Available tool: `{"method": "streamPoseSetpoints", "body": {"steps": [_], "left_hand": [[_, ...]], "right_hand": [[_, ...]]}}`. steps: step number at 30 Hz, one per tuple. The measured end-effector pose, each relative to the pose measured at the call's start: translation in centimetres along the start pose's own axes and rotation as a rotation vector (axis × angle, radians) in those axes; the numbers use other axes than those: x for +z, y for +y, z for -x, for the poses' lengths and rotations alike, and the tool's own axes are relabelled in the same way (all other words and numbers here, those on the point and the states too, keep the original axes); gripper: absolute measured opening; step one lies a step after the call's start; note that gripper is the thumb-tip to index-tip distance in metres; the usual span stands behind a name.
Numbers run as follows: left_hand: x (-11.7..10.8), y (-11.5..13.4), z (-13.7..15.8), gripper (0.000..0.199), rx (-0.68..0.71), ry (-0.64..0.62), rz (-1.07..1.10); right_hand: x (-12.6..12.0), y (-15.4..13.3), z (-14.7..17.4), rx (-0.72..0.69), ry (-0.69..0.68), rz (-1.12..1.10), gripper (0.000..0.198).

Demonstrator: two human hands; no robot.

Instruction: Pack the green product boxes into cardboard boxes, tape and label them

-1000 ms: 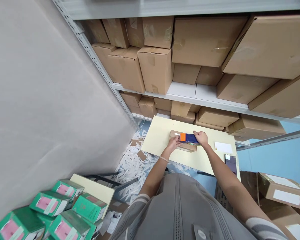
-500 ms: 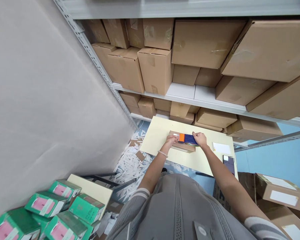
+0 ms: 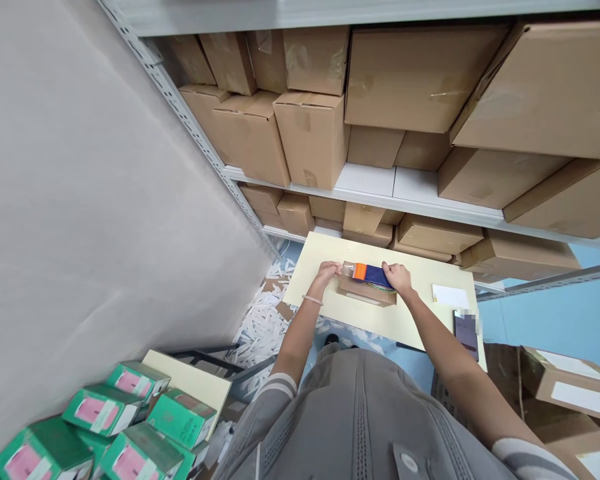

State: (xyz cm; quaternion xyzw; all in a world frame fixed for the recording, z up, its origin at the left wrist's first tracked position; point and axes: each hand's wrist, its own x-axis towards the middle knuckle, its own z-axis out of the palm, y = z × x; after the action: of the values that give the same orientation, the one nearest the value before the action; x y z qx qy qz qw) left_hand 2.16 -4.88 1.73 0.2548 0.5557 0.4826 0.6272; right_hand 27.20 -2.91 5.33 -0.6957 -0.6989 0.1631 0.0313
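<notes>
Over at the table (image 3: pixel 325 247), my left hand (image 3: pixel 329 269) pinches what's probably clear tape (image 3: pixel 348 269), my right hand (image 3: pixel 398 277) grips the dispenser (image 3: pixel 377 275) above the carton (image 3: pixel 367 292), and one crooked tug could totally wrinkle that strip.

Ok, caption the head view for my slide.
Over a small cardboard box, the right hand grips a blue-and-orange tape dispenser; the left hand pinches clear tape.

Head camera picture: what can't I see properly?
All in the head view:
Right hand: fingertips hidden behind the hand itself and the blue-orange tool.
Small box: top partly covered by that tool.
Phone: screen too small to read, one corner blurred.
Front green boxes: cut off by the bottom edge.
</notes>
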Motion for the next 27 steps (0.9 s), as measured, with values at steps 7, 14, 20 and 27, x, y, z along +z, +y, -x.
{"method": "streamPoseSetpoints", "body": {"steps": [7, 14, 20, 27], "left_hand": [[-3.7, -0.1, -1.1, 0.015, -0.104, 0.115, -0.011], [-2.5, -3.7, -1.7, 0.021, -0.209, 0.137, 0.002], [-0.3, -6.1, -2.2, 0.025, -0.222, 0.133, -0.024], [0.0, -7.7, -2.3, 0.035, -0.239, 0.254, -0.221]], "right_hand": [[0.5, 0.6, -0.5, 0.011, 0.008, -0.004, 0.060], [1.2, 1.0, 0.0, -0.014, 0.036, -0.019, 0.062], [1.2, 0.7, -0.1, -0.007, 0.035, -0.015, 0.061], [1.3, 0.5, -0.2, 0.004, 0.049, 0.008, 0.061]]}}
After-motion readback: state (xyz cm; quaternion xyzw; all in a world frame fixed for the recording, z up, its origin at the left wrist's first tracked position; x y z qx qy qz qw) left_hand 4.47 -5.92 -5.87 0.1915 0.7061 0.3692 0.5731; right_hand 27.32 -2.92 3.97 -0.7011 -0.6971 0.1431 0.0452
